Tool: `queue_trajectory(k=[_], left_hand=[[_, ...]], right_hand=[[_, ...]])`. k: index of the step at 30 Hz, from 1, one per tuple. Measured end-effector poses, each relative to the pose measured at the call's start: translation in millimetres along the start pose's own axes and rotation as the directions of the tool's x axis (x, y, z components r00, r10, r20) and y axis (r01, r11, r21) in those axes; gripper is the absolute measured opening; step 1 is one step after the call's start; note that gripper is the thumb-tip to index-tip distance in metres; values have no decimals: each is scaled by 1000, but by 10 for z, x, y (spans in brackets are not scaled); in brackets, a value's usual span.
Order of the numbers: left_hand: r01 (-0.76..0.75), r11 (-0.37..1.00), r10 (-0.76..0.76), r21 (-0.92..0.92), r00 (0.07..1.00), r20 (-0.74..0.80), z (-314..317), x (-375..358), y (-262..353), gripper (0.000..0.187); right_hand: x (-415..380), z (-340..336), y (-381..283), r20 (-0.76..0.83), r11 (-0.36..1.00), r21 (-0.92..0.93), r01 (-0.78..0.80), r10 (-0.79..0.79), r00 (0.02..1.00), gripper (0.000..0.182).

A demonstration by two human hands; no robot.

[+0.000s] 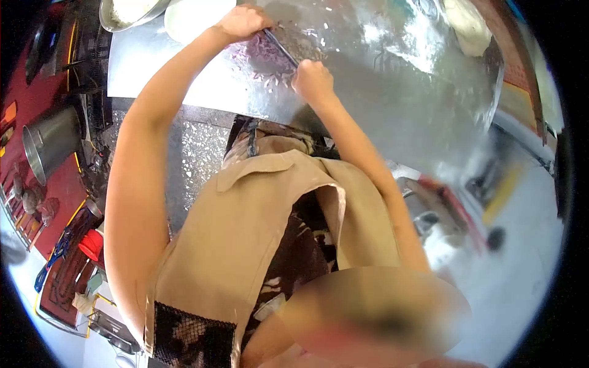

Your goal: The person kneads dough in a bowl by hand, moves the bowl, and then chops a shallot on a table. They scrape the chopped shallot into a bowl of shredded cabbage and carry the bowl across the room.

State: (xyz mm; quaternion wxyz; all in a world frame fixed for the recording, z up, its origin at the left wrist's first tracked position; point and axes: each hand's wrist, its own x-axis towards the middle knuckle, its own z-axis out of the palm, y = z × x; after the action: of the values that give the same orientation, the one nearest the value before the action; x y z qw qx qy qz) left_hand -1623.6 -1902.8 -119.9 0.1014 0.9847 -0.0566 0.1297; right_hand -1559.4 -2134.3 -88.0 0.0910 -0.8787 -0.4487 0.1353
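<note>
My left hand (pixel 244 22) is closed around the far end of a thin, dark, straight-edged blade (pixel 283 48). At the near end of that blade my right hand (pixel 313 80) is closed too. Its exact kind cannot be made out, since both ends lie inside my fists. The blade slants over a metal table (pixel 392 110). Against its left side lies a mound of finely cut purple-pink pieces (pixel 267 56), with loose bits scattered around it. More small pale pieces (pixel 316 40) lie to the right of the blade.
A metal bowl (pixel 111 22) with white contents and a pale round dish (pixel 191 24) stand at the upper left. A white lump like dough (pixel 467 27) lies at the upper right. A large metal pot (pixel 54 145) is off to the left, beyond the table.
</note>
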Motion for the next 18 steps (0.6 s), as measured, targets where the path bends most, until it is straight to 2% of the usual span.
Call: queue_trajectory(k=[4,6,7,10,13,17,18], left_hand=[[-1,1000,1,0,1000,-8,-161,-64,67,13],[-53,995,59,79,996,-67,35,-107,-65,12],[-26,998,29,63,998,-49,39,-113,-26,13],[32,997,-32,63,999,-2,-18,-140,-18,14],[0,1000,1,10,999,-38,-352,-155,166,15],[-33,998,37,47,994,-102,-95,-125,119,18],[-31,998,36,46,994,-101,-35,-174,128,18]], right_hand=[[-20,-184,-95,10,996,-26,81,-81,997,10],[20,7,-79,29,999,-25,33,-32,999,11],[32,36,-105,48,1000,-26,-14,15,999,11],[65,-57,-37,45,997,-25,73,-72,996,16],[5,-234,-146,92,998,-27,55,-52,994,15],[29,-82,-90,87,999,-51,15,-11,996,15],[65,-154,-56,156,999,-52,5,4,988,16]])
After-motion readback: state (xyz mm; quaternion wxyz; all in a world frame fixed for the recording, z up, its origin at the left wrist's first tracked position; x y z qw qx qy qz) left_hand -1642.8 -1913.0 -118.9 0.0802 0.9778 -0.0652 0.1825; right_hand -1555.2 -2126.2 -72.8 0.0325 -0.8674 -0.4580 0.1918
